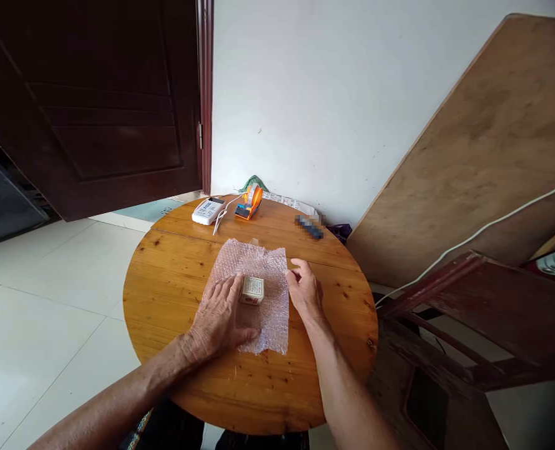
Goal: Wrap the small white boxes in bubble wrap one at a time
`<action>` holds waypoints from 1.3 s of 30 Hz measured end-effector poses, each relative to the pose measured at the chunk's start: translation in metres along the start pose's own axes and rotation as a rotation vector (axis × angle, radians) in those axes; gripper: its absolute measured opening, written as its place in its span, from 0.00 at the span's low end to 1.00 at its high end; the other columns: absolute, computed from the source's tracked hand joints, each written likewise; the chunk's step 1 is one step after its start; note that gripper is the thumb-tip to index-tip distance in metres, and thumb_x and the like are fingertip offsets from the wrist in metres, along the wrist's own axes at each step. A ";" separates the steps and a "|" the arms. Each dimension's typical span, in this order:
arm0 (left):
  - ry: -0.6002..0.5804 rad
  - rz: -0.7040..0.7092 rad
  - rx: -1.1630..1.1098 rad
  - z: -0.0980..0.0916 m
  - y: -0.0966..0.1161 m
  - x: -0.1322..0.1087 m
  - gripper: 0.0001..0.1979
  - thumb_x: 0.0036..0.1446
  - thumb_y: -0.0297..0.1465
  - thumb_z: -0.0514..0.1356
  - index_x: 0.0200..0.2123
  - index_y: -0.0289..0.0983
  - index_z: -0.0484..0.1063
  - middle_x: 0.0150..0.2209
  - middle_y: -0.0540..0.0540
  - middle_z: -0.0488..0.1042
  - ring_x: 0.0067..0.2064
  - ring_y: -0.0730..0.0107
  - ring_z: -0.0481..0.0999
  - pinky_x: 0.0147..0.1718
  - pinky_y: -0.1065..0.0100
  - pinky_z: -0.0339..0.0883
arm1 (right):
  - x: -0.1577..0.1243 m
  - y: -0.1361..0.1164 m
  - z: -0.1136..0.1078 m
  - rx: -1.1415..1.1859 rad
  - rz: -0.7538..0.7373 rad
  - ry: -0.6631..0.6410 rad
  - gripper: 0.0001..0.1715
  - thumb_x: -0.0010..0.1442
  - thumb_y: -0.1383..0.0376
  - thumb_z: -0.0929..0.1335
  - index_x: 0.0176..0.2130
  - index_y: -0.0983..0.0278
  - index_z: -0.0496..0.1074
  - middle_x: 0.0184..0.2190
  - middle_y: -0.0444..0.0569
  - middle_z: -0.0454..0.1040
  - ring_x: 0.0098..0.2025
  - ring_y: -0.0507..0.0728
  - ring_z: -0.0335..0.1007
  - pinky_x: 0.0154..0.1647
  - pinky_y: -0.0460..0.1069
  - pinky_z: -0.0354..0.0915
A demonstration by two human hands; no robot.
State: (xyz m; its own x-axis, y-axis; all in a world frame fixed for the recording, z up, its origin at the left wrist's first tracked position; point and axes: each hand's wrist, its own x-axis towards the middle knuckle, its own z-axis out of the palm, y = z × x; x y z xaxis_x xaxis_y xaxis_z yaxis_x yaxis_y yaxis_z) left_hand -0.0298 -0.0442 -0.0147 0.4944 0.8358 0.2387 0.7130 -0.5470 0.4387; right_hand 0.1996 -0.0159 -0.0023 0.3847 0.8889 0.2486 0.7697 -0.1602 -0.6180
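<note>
A sheet of clear bubble wrap [272,325] lies spread on the round wooden table. On it rests a small cream-coloured box [252,290] with printed text. My left hand [219,315] lies palm down over the left part of the wrap, fingers stretched out and thumb spread. Its fingertips are right beside the box's left side, perhaps touching it. My right hand [305,289] is at the wrap's right edge, fingers bent, with a gap between thumb and index finger. The thumb tip meets or nearly meets that edge; the other fingers are partly hidden.
Toward the back of the table [165,287] are a white device [208,211] with a cable, an orange tape dispenser [249,201] and a blurred dark object [309,227]. A dark door [118,112] stands at left. A wooden board [484,125] and a chair [493,306] are at right.
</note>
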 end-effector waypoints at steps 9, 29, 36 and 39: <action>0.031 0.007 0.028 0.001 0.005 -0.003 0.57 0.41 0.47 0.70 0.68 0.32 0.46 0.66 0.30 0.57 0.67 0.42 0.57 0.65 0.44 0.47 | 0.038 -0.047 -0.024 0.039 -0.303 -0.042 0.14 0.58 0.61 0.63 0.42 0.60 0.74 0.43 0.50 0.79 0.47 0.60 0.73 0.47 0.53 0.65; 0.038 0.051 -0.015 0.003 0.007 -0.005 0.53 0.45 0.48 0.66 0.69 0.37 0.45 0.66 0.37 0.59 0.65 0.44 0.57 0.66 0.42 0.45 | 0.123 -0.062 0.057 0.250 -0.014 -0.256 0.13 0.50 0.63 0.68 0.37 0.64 0.76 0.32 0.48 0.80 0.33 0.55 0.75 0.37 0.49 0.68; 0.055 0.052 0.005 0.001 0.005 -0.004 0.54 0.44 0.48 0.67 0.68 0.33 0.46 0.64 0.34 0.61 0.65 0.43 0.58 0.65 0.43 0.46 | 0.088 -0.074 0.012 0.272 -0.102 -0.164 0.16 0.55 0.58 0.67 0.41 0.63 0.76 0.39 0.50 0.80 0.43 0.58 0.75 0.47 0.52 0.67; 0.048 0.052 0.005 0.001 0.004 -0.005 0.55 0.43 0.48 0.67 0.68 0.33 0.46 0.64 0.34 0.61 0.65 0.43 0.59 0.65 0.43 0.47 | 0.039 -0.077 -0.021 0.259 -0.387 -0.583 0.23 0.56 0.56 0.69 0.50 0.60 0.74 0.46 0.50 0.78 0.48 0.59 0.74 0.48 0.53 0.68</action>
State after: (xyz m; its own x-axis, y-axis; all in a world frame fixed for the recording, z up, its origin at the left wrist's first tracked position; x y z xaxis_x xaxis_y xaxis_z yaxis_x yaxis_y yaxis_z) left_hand -0.0290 -0.0501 -0.0154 0.5063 0.8077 0.3021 0.6899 -0.5896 0.4200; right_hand 0.1663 0.0220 0.0702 -0.2772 0.9563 0.0928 0.6231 0.2524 -0.7403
